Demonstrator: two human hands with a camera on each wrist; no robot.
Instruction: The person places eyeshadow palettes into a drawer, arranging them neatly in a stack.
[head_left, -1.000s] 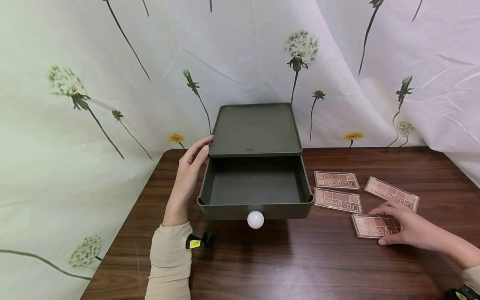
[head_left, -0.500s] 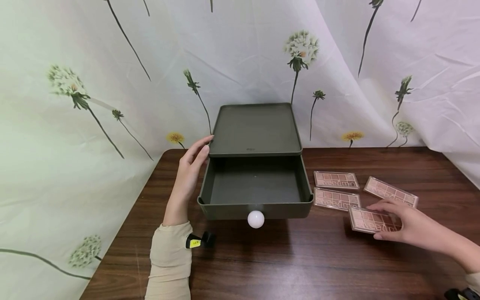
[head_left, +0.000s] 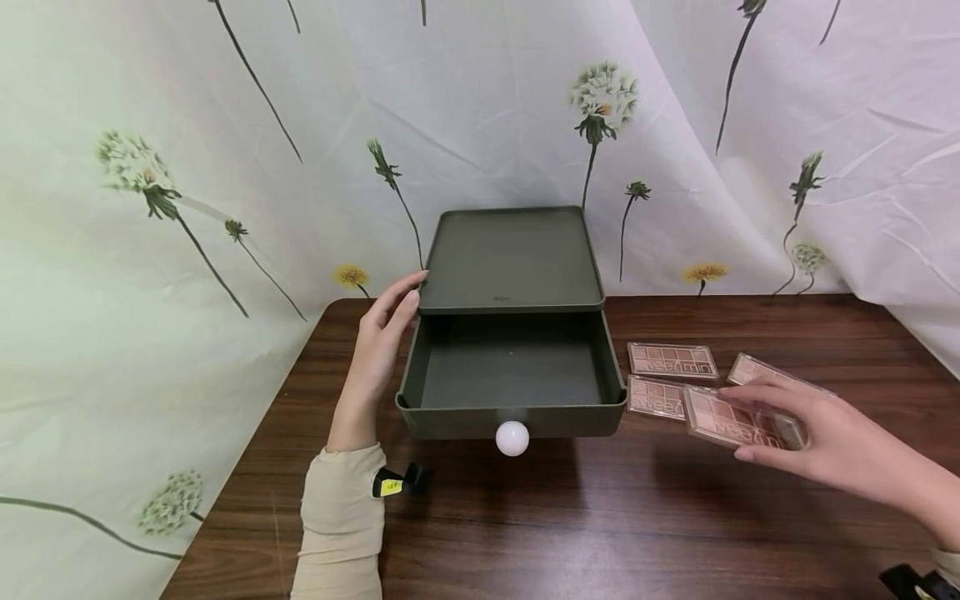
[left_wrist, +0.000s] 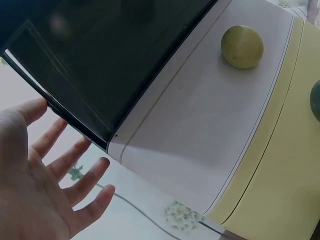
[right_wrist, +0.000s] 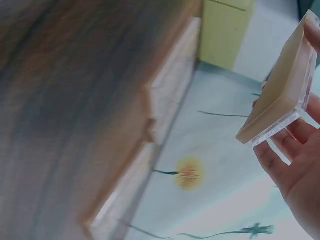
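Note:
A dark green drawer box (head_left: 510,275) stands at the back of the wooden table (head_left: 525,517), its drawer (head_left: 512,379) pulled out and empty, with a white round knob (head_left: 512,438) in front. My left hand (head_left: 382,342) rests flat and open against the box's left side; its spread fingers (left_wrist: 70,165) show beside the dark box edge. My right hand (head_left: 795,433) grips a pink eyeshadow palette (head_left: 738,421) lifted off the table, right of the drawer. In the right wrist view the palette (right_wrist: 282,85) sits edge-on between fingers and thumb.
Three more palettes lie on the table right of the drawer: one at the back (head_left: 672,360), one in front of it (head_left: 654,396), one farther right (head_left: 753,368), partly hidden by my hand. A flower-printed cloth (head_left: 225,167) hangs behind and drapes over the table's left side.
My right hand has picked the nearest palette up from the table and carried it left and up toward the drawer. The left hand has stayed in place.

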